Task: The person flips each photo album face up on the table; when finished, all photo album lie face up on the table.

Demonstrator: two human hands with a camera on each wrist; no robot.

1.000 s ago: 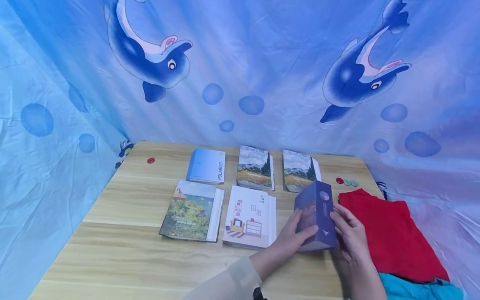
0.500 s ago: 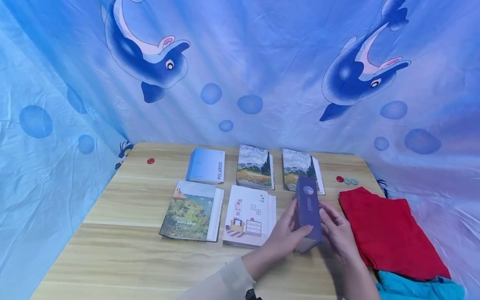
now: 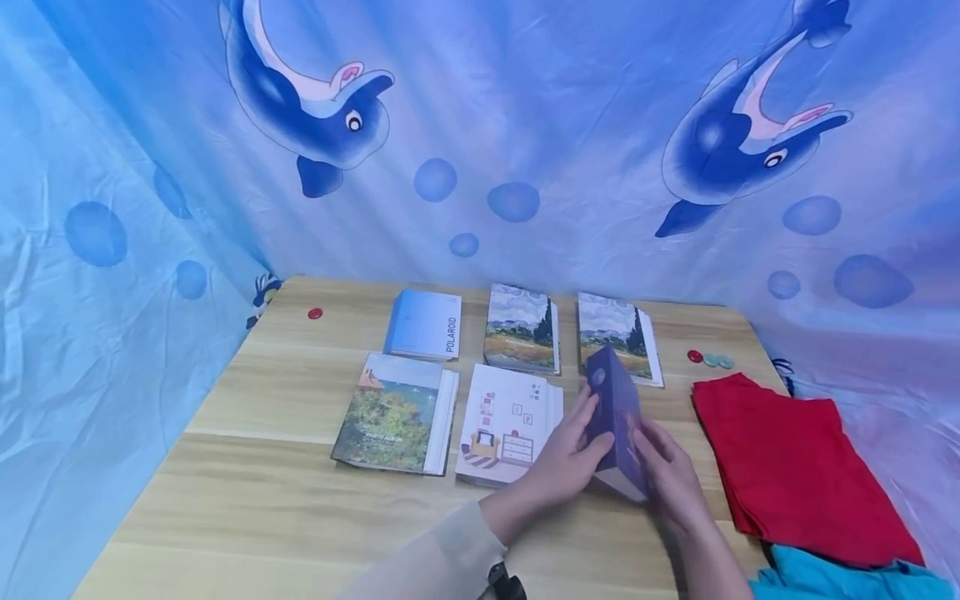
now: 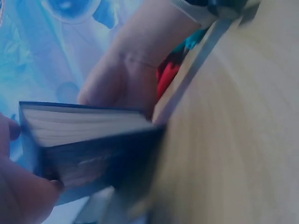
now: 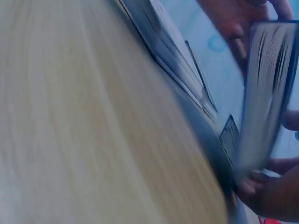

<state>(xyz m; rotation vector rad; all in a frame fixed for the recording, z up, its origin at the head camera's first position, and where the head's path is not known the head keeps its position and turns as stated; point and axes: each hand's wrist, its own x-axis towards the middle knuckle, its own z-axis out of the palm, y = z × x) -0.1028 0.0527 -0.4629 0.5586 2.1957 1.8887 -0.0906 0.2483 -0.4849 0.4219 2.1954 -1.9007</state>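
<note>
A thick dark purple photo album [image 3: 618, 429] stands on edge, tilted, at the right of the table, between both hands. The left hand [image 3: 562, 458] grips its left side, with the thumb near the lower part of the spine. On the other side the right hand [image 3: 671, 479] holds the cover with its fingers. White page edges of the album [image 4: 88, 126] face the left wrist camera. In the right wrist view the left hand [image 5: 238, 23] is above the album and the right hand [image 5: 275, 191] is at its lower end. Whether the bottom touches the table cannot be told.
Several albums lie in two rows, including a blue POLAROID one [image 3: 426, 323], a garden-picture one [image 3: 390, 417] and a white room-drawing one [image 3: 506, 425]. Red cloth [image 3: 802, 467] and teal cloth [image 3: 847, 575] lie at right. Buttons [image 3: 696, 357] sit behind; a dolphin curtain [image 3: 525, 125] hangs beyond.
Both hands have turned the purple album: its spine faced right, then the camera, and now faces left, with the cover showing at right. The lying albums keep their places.
</note>
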